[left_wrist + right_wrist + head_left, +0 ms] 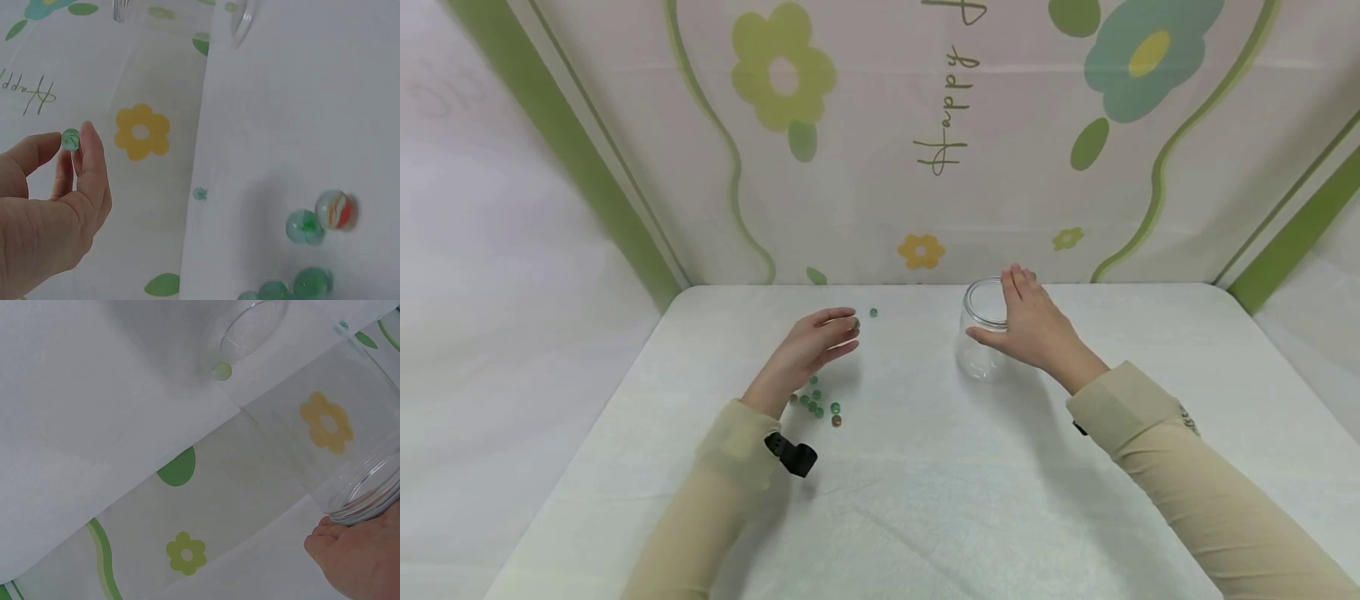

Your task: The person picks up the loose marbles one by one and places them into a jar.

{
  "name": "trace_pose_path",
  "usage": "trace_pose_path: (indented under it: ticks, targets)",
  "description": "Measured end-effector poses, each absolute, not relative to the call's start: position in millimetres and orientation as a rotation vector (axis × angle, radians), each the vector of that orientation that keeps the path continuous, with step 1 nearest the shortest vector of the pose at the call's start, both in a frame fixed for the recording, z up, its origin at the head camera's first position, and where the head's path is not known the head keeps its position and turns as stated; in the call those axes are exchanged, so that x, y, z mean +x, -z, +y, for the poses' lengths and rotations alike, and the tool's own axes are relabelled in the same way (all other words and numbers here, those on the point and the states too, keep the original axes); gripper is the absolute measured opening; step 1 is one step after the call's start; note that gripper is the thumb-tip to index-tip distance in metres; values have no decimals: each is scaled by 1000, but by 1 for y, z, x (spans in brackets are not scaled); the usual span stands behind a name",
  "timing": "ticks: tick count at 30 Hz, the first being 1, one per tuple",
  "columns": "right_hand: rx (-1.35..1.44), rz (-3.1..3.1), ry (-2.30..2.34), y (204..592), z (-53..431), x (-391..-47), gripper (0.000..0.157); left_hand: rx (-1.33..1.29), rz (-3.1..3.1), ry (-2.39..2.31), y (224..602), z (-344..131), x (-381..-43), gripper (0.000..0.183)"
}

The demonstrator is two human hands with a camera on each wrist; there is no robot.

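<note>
My left hand is raised over the left part of the table, pinching a green glass marble between thumb and fingertips. To the right, a clear glass jar stands upright without a lid. My right hand holds it by the rim, thumb on the near side and fingers on the far side. In the right wrist view the fingers lie against the ridged jar neck. Below my left wrist lies a loose group of green marbles, partly hidden by the hand.
A lone green marble lies near the table's back edge. A marble with an orange and white swirl touches a green one. Behind the white table hangs a flower-printed curtain.
</note>
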State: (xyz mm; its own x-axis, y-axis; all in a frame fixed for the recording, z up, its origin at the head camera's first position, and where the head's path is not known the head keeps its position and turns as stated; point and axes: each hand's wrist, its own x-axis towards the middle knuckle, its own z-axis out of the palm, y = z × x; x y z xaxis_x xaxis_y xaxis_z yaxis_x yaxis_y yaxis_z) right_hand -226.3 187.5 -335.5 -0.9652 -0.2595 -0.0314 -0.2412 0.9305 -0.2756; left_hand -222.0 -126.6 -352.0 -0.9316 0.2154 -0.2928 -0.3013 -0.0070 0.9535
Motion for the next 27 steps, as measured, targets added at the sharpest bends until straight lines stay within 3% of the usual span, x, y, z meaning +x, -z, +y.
trace_pose_path:
  ticks: [15, 27]
  targets:
    - [-388, 3030, 411, 339, 187, -228, 104, -170, 1795, -2108, 339, -57, -229, 36]
    - [-369, 3024, 426, 336, 188, -228, 106, -75, 1746, -2151, 331, -13, -231, 37]
